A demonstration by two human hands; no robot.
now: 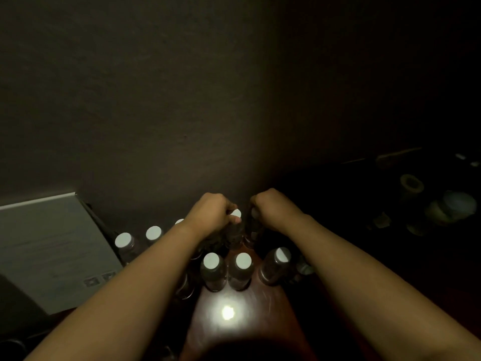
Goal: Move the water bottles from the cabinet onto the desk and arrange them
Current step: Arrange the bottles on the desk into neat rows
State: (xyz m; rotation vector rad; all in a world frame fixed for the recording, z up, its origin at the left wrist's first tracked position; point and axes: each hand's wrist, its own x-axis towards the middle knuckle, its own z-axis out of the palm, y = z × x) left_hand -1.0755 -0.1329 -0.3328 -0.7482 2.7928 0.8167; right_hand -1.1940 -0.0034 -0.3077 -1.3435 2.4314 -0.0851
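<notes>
Left grip clasping upright bottle

Both bare forearms reach in from the lower corners, the left from about 7 o'clock and the right from about 5 o'clock, converging toward the centre. The left hand sits knuckles up, its fingers curled under and gripping something at its 3 o'clock side. The right hand mirrors it just beside, at 3 o'clock of the left, fingers curled into a closed grip, wrist slightly raised. The hands stay apart.
</notes>
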